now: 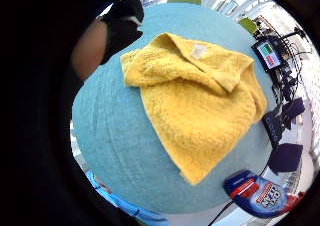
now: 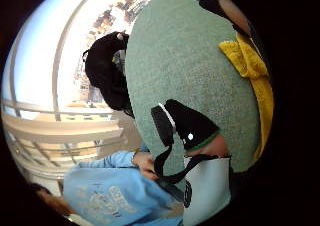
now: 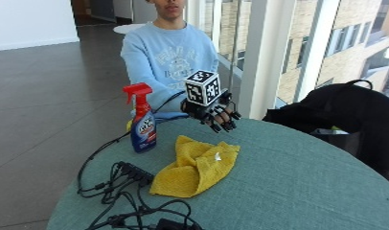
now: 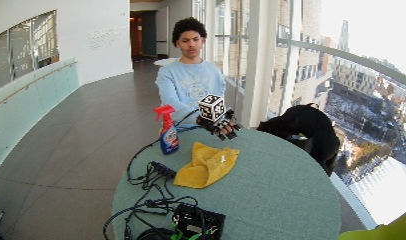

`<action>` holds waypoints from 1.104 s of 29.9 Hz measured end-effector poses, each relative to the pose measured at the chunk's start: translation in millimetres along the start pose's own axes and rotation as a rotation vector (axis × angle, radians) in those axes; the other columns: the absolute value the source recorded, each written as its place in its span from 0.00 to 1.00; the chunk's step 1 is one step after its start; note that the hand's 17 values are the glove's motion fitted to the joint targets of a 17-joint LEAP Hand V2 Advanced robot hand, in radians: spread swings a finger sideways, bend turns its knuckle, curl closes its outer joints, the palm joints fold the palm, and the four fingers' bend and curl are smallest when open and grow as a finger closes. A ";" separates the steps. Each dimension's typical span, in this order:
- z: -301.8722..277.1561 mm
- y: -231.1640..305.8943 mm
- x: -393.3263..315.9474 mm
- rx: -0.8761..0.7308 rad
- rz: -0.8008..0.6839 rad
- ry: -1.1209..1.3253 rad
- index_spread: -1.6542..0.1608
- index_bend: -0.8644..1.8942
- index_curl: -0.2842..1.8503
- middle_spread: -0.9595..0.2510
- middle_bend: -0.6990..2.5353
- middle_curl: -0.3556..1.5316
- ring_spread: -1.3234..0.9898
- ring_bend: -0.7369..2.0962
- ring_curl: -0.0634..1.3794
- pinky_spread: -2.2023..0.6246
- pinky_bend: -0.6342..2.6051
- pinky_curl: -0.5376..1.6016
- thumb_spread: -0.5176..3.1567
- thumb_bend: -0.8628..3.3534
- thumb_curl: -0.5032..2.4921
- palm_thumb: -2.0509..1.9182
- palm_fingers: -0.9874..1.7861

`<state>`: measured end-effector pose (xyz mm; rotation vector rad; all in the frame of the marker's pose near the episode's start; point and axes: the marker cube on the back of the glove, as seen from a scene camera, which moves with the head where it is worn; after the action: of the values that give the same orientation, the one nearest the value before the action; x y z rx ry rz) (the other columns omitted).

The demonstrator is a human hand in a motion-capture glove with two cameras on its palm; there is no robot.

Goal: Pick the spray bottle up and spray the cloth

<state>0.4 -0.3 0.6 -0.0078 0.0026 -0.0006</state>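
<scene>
spray bottle (image 3: 142,120) stands upright on the round green surface (image 3: 296,182), at about nine o'clock from the crumpled yellow cloth (image 3: 196,166). our gloved right hand (image 3: 215,114) hovers above the cloth's far edge, its grip wide, fingers relaxed, holding nothing.

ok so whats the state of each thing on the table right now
spray bottle: upright on the table, untouched
yellow cloth: crumpled, lying flat on the table, apart from the bottle
gloved right hand: raised above the table edge, fingers relaxed, holding nothing
black cables: loose on the table
</scene>
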 end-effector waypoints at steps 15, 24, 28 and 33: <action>-0.5 -0.2 -2.5 -0.010 0.003 0.018 0.70 0.37 0.22 0.74 0.34 0.32 0.58 0.36 0.17 0.85 0.28 0.35 0.40 0.25 0.22 0.64 0.56; -9.6 24.5 -12.8 0.042 -0.006 -0.016 0.69 0.37 0.24 0.74 0.33 0.34 0.58 0.35 0.19 0.86 0.28 0.36 0.42 0.23 0.23 0.64 0.55; -15.9 45.3 -14.0 0.055 -0.010 -0.039 0.69 0.37 0.25 0.74 0.33 0.34 0.58 0.35 0.19 0.86 0.28 0.37 0.43 0.23 0.23 0.64 0.55; -27.5 84.9 -10.2 0.089 0.005 -0.032 0.69 0.37 0.25 0.74 0.32 0.35 0.58 0.34 0.20 0.86 0.27 0.37 0.43 0.22 0.24 0.64 0.54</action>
<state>-9.8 84.3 -27.6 0.0814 -0.0294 0.0046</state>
